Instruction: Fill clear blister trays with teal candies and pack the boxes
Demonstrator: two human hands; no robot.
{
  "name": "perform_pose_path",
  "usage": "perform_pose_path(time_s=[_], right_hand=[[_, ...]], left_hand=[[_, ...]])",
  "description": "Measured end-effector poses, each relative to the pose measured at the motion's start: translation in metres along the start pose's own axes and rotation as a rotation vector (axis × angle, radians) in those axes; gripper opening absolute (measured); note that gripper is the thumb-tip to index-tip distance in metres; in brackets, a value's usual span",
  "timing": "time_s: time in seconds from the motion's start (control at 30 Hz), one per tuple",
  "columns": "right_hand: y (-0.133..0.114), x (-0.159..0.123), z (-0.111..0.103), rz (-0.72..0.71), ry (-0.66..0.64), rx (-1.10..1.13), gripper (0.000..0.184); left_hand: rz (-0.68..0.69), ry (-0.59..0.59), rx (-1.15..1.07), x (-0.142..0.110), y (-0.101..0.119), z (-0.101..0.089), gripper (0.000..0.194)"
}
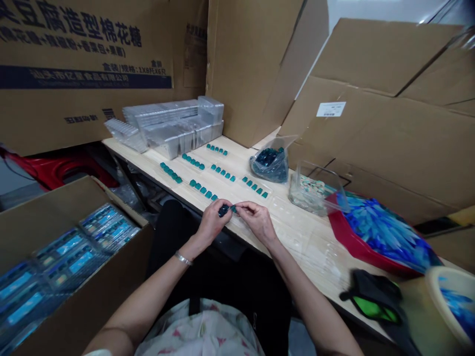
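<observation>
Both hands meet at the center of the frame, just above the table's near edge, pinching a small dark teal piece [224, 210] between them. The left hand [212, 222] has its fingers curled, gripping the darker end, while the right hand [257, 222] pinches the lighter tip with thumb and fingers; the hands are close but not pressed together. A metal bracelet [183, 258] sits on the left wrist. Six short rows of teal pieces [203, 190] lie on the light wood table [308, 242] just ahead of the hands. Beyond them, at the upper center, is a clear plastic bag of teal pieces [269, 163], and stacked clear plastic trays [174, 126] stand toward the back of the table. To the right are a clear plastic container [313, 190] of small items and a red tray [343, 236] heaped with blue shards [386, 232]. A black and green item [373, 301] lies at lower right, beside a cream bowl [451, 301] in the corner. At lower left, an open cardboard box [111, 217] holds blue-labeled packs [70, 262]. Large cardboard sheets [386, 143] stand behind the table.
</observation>
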State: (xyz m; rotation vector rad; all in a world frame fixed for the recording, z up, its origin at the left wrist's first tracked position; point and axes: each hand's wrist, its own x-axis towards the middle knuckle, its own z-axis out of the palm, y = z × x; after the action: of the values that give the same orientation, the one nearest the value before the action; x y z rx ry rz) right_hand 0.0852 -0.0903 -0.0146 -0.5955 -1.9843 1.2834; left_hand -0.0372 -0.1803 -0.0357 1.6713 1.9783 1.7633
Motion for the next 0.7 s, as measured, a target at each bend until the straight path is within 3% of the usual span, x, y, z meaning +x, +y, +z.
perform_pose_path(time_s=[0.17,0.33,0.43,0.53,0.7], right_hand=[[0.000,0.000,-0.001,-0.048,-0.025,0.012,0.019],[0.000,0.009,-0.010,-0.307,-0.001,-0.321,0.016],[0.008,0.014,-0.008,-0.397,-0.069,-0.479,0.020],[0.019,0.015,-0.004,-0.411,-0.113,-0.553,0.022],[0.029,0.019,-0.014,-0.319,-0.009,-0.655,0.019]], left_hand=[[0.082,-0.006,0.016,-0.001,-0.003,-0.003,0.012],[-0.141,0.012,-0.055,-0.001,-0.008,-0.016,0.012],[-0.213,-0.037,-0.012,-0.004,-0.013,-0.020,0.013],[-0.166,-0.090,0.077,-0.008,-0.017,-0.019,0.011],[-0.209,-0.083,0.028,-0.011,-0.019,-0.019,0.013]])
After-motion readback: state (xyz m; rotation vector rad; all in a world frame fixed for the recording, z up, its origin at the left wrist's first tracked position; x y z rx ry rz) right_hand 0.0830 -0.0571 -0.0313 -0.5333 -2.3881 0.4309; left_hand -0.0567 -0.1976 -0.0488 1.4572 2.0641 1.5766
